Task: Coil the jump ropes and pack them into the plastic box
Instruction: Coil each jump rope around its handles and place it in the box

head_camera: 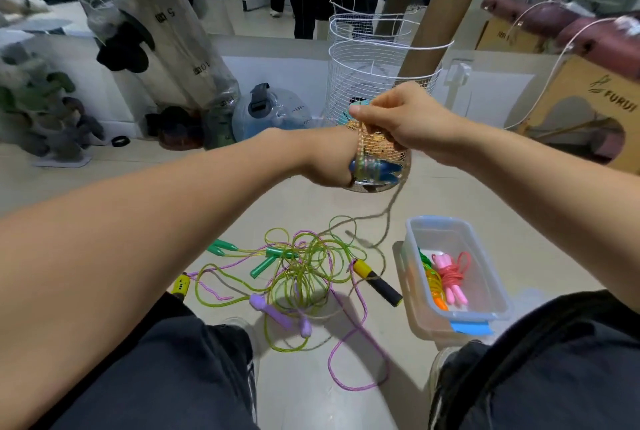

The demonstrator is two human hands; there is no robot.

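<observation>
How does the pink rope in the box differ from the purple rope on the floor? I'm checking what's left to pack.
The pink rope is gathered into a tight bundle; the purple rope sprawls in loose loops. The pink rope lies inside the plastic box; the purple rope lies on the floor, tangled with the green rope. Neither is in the hands.

"FURUI" w/ small leaf logo, dark print on brown cardboard box (585,93), far right. Digits "5" and "10" plus small illegible marks on clear plastic-wrapped rolls (180,45) at left, mirrored/tilted. Blue water jug (273,111): scale marks, too small to read.
</observation>
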